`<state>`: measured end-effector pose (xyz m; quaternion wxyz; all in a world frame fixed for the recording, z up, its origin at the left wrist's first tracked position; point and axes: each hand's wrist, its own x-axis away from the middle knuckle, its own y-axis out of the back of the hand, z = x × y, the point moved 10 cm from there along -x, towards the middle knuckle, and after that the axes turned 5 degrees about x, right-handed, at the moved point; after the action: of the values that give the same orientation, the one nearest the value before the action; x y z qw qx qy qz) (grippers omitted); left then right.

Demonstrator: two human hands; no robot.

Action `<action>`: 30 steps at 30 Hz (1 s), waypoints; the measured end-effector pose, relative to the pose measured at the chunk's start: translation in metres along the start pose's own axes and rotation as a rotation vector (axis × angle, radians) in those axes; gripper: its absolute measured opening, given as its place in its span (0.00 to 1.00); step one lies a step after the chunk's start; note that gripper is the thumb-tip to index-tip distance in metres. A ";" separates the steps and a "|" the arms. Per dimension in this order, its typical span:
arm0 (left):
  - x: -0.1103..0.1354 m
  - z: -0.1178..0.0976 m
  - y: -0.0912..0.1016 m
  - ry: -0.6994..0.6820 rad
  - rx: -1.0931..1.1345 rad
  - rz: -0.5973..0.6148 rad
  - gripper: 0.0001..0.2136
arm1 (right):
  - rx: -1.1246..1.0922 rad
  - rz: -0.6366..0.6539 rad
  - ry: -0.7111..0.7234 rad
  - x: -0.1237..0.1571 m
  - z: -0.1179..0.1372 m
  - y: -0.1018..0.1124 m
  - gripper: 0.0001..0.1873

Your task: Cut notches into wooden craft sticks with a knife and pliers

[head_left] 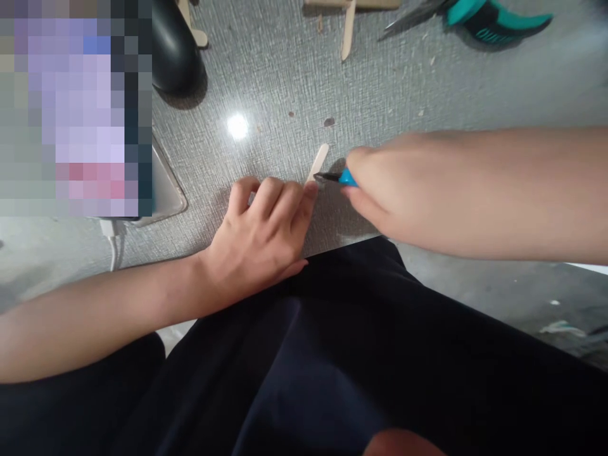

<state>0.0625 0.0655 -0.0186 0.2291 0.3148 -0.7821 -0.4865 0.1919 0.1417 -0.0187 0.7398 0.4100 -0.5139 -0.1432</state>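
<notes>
My left hand (266, 234) rests at the table's near edge, fingers bent, index fingertip pressed on a pale wooden craft stick (320, 158). The stick's rounded far end sticks out past the fingers; its near part is hidden under the hand. My right hand (370, 180) is closed around the blue handle of a craft knife (348, 178). Its dark, pointed blade reaches left and touches or nearly touches the stick, right beside my left index fingertip. Most of the knife's handle is hidden inside the right hand.
Teal-and-black pliers (489, 19) lie at the far right. More craft sticks (348, 31) lie at the back, some joined. A black rounded object (175, 50) stands at upper left, near a blurred-out device with a white cable (112, 244). Small scraps dot the grey table (266, 82).
</notes>
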 end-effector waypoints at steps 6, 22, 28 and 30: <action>0.000 -0.002 0.005 -0.015 -0.050 0.002 0.41 | 0.017 0.021 -0.131 -0.012 -0.014 -0.022 0.06; 0.003 -0.005 0.011 -0.070 -0.105 -0.072 0.41 | -0.122 0.000 0.091 -0.004 -0.003 -0.019 0.12; 0.002 -0.002 0.006 -0.026 -0.066 -0.010 0.43 | -0.085 0.022 0.042 -0.001 -0.005 -0.019 0.15; 0.002 -0.003 0.006 -0.028 -0.077 0.004 0.42 | -0.078 0.019 0.049 -0.001 -0.005 -0.021 0.17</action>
<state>0.0618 0.0644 -0.0122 0.2312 0.2972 -0.7666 -0.5201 0.2007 0.1317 -0.0353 0.7689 0.3792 -0.4936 -0.1458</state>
